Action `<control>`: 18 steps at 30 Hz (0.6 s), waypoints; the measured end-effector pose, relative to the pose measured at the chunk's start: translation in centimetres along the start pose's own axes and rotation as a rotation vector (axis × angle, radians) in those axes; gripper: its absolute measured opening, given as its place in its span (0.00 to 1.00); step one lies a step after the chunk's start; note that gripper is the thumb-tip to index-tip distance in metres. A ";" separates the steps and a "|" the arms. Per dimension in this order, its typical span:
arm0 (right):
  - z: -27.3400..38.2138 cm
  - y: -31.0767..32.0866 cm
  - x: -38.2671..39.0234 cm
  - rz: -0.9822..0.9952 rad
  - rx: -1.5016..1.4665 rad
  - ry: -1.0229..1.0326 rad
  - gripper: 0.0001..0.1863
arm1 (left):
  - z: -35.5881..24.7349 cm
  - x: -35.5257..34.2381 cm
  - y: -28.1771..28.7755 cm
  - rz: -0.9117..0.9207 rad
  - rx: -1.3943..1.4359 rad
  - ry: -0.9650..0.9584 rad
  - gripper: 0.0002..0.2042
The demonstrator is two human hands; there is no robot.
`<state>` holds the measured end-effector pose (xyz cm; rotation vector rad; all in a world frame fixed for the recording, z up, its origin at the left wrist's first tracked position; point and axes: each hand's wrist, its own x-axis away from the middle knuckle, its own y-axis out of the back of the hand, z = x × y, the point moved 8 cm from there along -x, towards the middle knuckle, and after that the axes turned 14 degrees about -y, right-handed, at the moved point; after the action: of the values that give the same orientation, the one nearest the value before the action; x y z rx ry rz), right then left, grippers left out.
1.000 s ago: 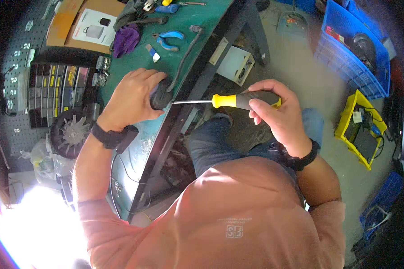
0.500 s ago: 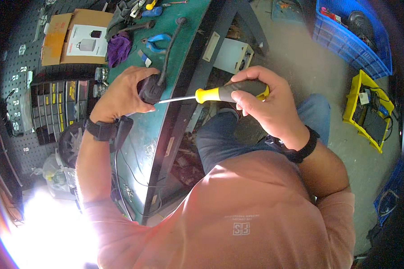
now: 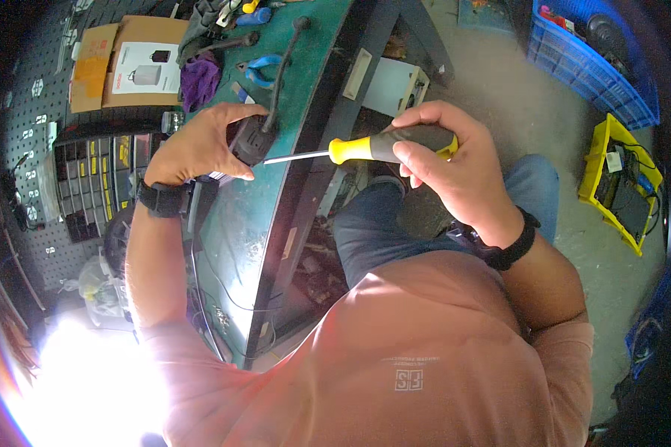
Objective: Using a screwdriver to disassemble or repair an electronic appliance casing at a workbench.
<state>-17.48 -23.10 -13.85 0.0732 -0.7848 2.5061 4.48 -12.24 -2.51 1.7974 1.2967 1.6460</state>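
My left hand point(image 3: 194, 145) is closed around a dark, blocky device point(image 3: 254, 141) with a rounded end, above the green bench. From the device's far side a black bent rod or thick cable point(image 3: 282, 74) runs up to a small knob-like end. My right hand point(image 3: 458, 160) grips the black and yellow handle of a screwdriver point(image 3: 350, 150). Its thin metal shaft points left, with the tip at or very near the device's near right edge; contact cannot be made out. My left palm and fingers hide much of the device.
On the green bench point(image 3: 235, 246) lie blue-handled pliers point(image 3: 259, 71), a purple cloth point(image 3: 199, 83) and thin cables. A cardboard box point(image 3: 138, 63) and a parts organiser point(image 3: 97, 175) stand at the left. A blue crate point(image 3: 589, 71) and a yellow bin point(image 3: 600, 160) sit on the floor at right.
The view has shifted slightly, and the device has tilted a little in my left hand. The screwdriver has moved slightly up and right with my right hand, its tip still by the device.
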 end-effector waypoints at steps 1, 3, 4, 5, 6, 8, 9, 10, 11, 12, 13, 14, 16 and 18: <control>0.1 0.0 -0.1 -0.005 -0.008 0.008 0.11 | 0.0 -0.1 0.0 0.002 0.000 0.000 0.46; 0.2 -0.1 -0.2 -0.005 0.007 0.031 0.11 | 0.0 0.0 0.1 -0.005 -0.007 0.019 0.46; 0.3 -0.1 -0.3 -0.019 0.021 0.047 0.11 | -0.2 -0.1 0.1 -0.011 0.017 0.005 0.46; 0.4 -0.3 -0.3 -0.011 0.023 0.050 0.11 | -0.1 -0.1 0.1 0.001 0.015 0.020 0.46; 0.3 -0.4 -0.4 0.004 0.008 0.045 0.11 | -0.1 0.0 0.0 0.011 0.015 0.037 0.46; 0.3 -0.7 -0.6 0.025 -0.006 0.038 0.11 | -0.3 -0.1 0.1 0.009 -0.028 0.015 0.46; 0.2 -0.8 -0.7 0.027 0.009 0.017 0.11 | -0.5 -0.2 0.2 0.007 -0.074 -0.012 0.46; 0.0 -0.8 -0.8 0.013 0.028 -0.010 0.11 | -0.5 -0.2 0.1 0.006 -0.073 -0.011 0.46; 0.1 -0.9 -0.8 0.029 0.025 -0.004 0.11 | -0.5 -0.1 0.1 -0.006 -0.061 -0.007 0.46; 0.3 -0.9 -0.7 0.015 0.038 0.014 0.11 | -0.4 -0.1 0.1 -0.018 -0.049 -0.003 0.46; 0.4 -0.8 -0.7 -0.001 0.053 0.025 0.10 | -0.3 0.0 0.1 -0.020 -0.048 -0.003 0.46; 0.5 -0.9 -0.6 0.002 0.055 0.035 0.10 | -0.4 0.0 0.2 -0.032 -0.039 -0.025 0.45; 0.4 -1.0 -0.6 0.006 0.053 0.021 0.11 | -0.4 0.0 0.1 -0.048 -0.031 -0.049 0.45; 0.7 -1.0 -0.6 -0.008 0.120 0.054 0.11 | -0.3 0.0 0.1 -0.063 -0.035 -0.056 0.45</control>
<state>-16.54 -23.11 -12.84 0.0497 -0.6106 2.5352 4.25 -12.35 -2.32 1.7514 1.2795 1.5644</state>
